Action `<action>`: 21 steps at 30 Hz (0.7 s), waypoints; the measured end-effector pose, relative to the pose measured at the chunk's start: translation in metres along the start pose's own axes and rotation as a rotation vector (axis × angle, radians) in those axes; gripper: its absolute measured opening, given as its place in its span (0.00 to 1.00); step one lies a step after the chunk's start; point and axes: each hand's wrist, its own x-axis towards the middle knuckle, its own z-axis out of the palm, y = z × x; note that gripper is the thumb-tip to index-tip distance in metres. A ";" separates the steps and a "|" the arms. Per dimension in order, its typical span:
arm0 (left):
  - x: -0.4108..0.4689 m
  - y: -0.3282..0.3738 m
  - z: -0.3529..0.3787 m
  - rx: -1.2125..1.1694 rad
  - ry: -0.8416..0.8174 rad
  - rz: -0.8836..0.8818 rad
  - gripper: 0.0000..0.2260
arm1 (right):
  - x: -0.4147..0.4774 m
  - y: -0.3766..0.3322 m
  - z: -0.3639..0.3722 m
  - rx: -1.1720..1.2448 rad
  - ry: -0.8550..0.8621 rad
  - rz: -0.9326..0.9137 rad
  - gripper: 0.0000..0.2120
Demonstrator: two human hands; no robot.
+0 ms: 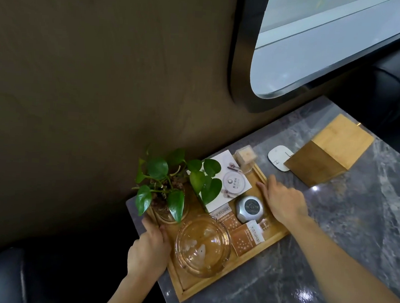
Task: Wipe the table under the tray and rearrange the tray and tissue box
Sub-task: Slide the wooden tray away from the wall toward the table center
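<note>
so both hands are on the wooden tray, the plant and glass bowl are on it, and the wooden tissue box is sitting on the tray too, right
Not quite. The head view shows the wooden tissue box standing on the table itself, off the tray, past its far end beside a small white object. The rest holds: the left hand and right hand are on the tray's edges, and the plant and glass bowl sit on it.

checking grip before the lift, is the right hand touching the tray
Touching: the head view shows the right hand resting its fingers on the tray rim.
</note>
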 end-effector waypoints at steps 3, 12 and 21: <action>0.001 -0.002 0.002 0.056 -0.008 0.010 0.17 | 0.004 0.002 0.010 -0.013 0.133 -0.028 0.22; 0.000 0.001 -0.007 -0.003 -0.031 0.019 0.15 | 0.008 0.003 0.014 0.052 0.292 -0.079 0.30; -0.002 0.009 0.000 0.080 -0.032 -0.007 0.15 | 0.006 0.006 0.021 0.037 0.326 -0.118 0.27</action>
